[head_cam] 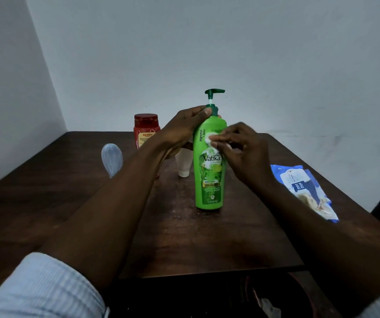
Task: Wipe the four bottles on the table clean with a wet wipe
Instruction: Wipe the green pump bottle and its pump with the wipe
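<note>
A tall green pump shampoo bottle stands upright in the middle of the dark wooden table. My left hand grips its neck just below the pump. My right hand presses a small white wet wipe against the bottle's upper front. A red bottle stands at the back left. A clear bottle with a white cap lies behind the green one, partly hidden by my left hand. A pale blue translucent bottle lies at the left.
A blue pack of wet wipes lies flat near the table's right edge. Grey walls close off the back and left of the table. Below the table's near edge something dark with a bit of white in it is dimly visible.
</note>
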The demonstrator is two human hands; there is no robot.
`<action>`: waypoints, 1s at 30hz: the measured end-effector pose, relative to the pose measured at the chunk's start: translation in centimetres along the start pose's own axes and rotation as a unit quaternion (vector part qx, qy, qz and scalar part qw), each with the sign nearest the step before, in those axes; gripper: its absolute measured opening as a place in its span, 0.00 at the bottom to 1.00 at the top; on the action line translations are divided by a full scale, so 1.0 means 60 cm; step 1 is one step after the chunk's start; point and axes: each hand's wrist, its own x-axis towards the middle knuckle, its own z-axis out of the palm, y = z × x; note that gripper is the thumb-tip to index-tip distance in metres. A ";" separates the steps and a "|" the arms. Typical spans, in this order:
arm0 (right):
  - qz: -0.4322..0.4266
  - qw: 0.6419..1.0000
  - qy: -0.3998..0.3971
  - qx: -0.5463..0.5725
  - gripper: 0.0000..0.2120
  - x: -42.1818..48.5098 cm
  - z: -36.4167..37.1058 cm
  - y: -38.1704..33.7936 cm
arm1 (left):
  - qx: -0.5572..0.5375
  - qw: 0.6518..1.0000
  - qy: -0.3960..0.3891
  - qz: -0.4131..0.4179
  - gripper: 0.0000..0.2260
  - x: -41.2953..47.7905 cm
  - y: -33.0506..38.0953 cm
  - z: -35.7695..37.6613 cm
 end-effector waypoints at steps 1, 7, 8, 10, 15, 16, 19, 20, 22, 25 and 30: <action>0.008 1.000 0.013 0.005 0.06 0.014 0.000 0.000 | 0.001 1.000 0.001 0.005 0.12 0.000 -0.001 -0.001; 0.027 0.999 0.039 0.022 0.05 0.029 0.010 0.000 | -0.001 1.000 0.007 0.010 0.13 0.000 -0.005 -0.006; 0.024 0.999 0.038 0.020 0.05 0.026 0.010 0.000 | 0.000 1.000 0.006 0.013 0.12 0.000 -0.005 -0.005; 0.016 0.999 0.027 0.024 0.06 0.017 0.010 0.002 | -0.003 1.000 0.005 0.018 0.12 0.000 -0.005 -0.003; 0.007 0.999 -0.034 0.015 0.07 -0.040 0.011 -0.006 | -0.010 1.000 0.011 0.001 0.12 0.004 -0.010 -0.003; 0.005 0.999 -0.045 0.012 0.07 -0.052 0.010 -0.007 | -0.010 1.000 0.012 -0.001 0.12 0.004 -0.011 -0.002; 0.005 0.996 -0.087 0.014 0.06 -0.085 0.005 -0.008 | -0.023 1.000 0.014 -0.008 0.14 0.004 -0.010 0.000; 0.003 0.994 -0.104 0.011 0.06 -0.096 0.002 -0.008 | -0.026 0.999 0.015 -0.011 0.15 0.004 -0.010 0.000; -0.010 0.991 -0.137 -0.002 0.06 -0.119 -0.002 -0.008 | -0.028 0.999 0.018 -0.017 0.13 0.004 -0.010 -0.001; -0.017 0.985 -0.171 0.003 0.08 -0.147 -0.006 -0.007 | -0.023 1.000 0.014 -0.016 0.12 0.004 -0.010 -0.001; -0.021 0.979 -0.203 0.011 0.10 -0.167 -0.013 -0.001 | -0.016 1.000 0.012 -0.019 0.13 0.006 -0.009 0.001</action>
